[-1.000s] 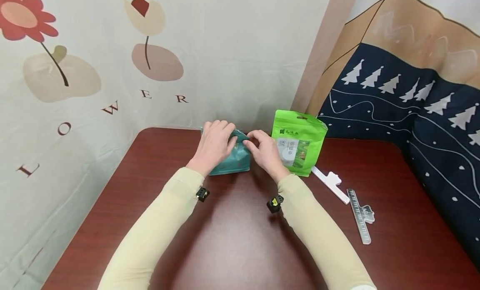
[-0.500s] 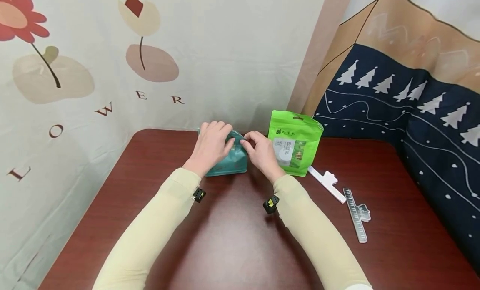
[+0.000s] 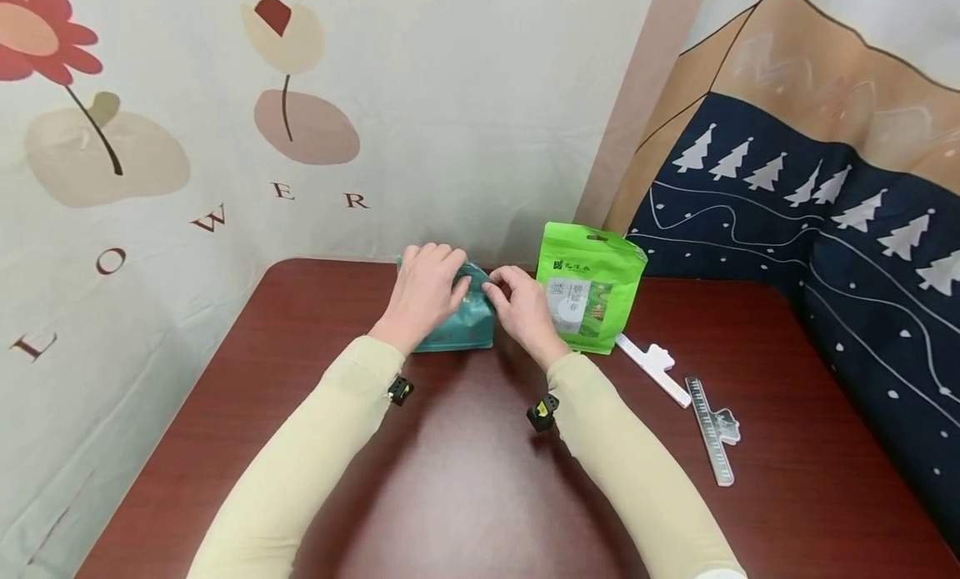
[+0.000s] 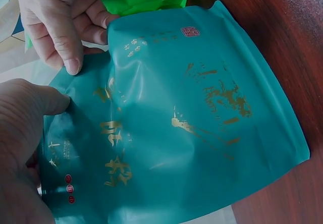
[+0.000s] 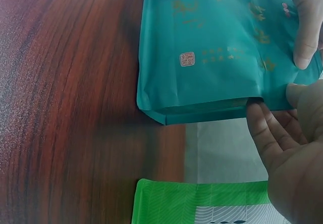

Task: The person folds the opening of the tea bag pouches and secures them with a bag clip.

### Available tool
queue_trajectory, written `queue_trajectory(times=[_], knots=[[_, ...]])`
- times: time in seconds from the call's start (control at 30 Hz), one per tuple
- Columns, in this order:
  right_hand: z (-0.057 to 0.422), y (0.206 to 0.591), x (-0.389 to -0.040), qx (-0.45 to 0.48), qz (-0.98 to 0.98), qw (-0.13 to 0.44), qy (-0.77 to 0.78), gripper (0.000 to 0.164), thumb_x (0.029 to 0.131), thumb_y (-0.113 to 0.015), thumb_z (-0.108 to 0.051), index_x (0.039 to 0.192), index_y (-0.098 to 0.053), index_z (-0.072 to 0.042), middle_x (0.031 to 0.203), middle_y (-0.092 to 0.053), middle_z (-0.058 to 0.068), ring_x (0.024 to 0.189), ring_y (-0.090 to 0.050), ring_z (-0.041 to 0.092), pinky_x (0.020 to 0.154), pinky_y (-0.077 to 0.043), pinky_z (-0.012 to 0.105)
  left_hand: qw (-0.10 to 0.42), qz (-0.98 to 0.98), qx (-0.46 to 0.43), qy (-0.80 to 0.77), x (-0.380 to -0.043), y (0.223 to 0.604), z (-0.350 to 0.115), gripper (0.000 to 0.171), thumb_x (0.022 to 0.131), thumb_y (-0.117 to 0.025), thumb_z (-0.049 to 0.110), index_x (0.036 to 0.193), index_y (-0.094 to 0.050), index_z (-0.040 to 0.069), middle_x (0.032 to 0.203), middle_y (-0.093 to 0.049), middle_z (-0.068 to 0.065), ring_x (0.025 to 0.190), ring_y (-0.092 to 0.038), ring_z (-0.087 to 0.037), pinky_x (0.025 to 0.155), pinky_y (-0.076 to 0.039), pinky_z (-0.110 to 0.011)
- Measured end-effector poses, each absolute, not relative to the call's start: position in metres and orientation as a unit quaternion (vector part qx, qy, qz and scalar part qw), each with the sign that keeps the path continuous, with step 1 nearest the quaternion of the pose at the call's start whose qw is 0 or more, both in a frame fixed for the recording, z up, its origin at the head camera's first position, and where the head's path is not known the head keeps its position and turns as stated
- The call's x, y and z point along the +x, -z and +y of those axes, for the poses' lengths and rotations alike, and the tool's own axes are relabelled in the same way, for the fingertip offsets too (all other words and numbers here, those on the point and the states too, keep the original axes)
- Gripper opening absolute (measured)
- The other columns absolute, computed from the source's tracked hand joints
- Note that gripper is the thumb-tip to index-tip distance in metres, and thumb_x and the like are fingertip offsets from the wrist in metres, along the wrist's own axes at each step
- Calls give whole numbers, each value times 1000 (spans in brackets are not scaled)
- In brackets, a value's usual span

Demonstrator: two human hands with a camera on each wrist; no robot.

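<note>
Teal pouch (image 3: 465, 325) stayed put.
Near the table's (image 3: 450, 462) far edge, left hand (image 3: 423, 294) and right hand (image 3: 522, 308) pinched its top; handling seemed unfinished.

The bench (image 3: 465, 487) has a dark red-brown colour and a shiny surface. On it a green bag (image 3: 618, 291) is standing upright, with a pale label on its front. Near its lower right corner lies a white clip (image 3: 651, 366), and just beside, a transparent clip (image 3: 709, 433) with ruler marks. Behind is a pale backdrop (image 3: 450, 104) with printed flowers; at right, white trees (image 3: 767, 172) on navy.
</note>
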State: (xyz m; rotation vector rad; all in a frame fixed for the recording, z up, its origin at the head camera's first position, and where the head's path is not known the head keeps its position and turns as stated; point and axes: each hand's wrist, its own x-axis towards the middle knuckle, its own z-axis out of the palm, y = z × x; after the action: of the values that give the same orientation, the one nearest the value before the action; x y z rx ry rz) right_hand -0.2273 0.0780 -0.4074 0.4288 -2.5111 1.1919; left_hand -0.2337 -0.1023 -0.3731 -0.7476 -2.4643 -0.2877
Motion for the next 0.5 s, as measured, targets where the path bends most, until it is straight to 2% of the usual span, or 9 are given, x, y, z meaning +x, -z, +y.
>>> queue_trajectory(times=[0.23,0.5], knots=[[76,408,-227,144,-879,170,-423,13,101,-68,-18,97,-67,-5,93,-64,10,79,-58,25,71,-47,35,288,-911,-277,105,-232,373,-100,15,97,-72,21,99,-67,7,90,-65,-9,90,-59,-32,81,-40,-45],[74,409,-223,133,-879,175,-423,13,102,-68,-18,95,-66,-6,91,-63,10,78,-59,25,70,-48,35,285,-914,-271,101,-230,373,-100,19,96,-75,24,101,-67,7,91,-65,-9,90,-59,-31,81,-40,-45]])
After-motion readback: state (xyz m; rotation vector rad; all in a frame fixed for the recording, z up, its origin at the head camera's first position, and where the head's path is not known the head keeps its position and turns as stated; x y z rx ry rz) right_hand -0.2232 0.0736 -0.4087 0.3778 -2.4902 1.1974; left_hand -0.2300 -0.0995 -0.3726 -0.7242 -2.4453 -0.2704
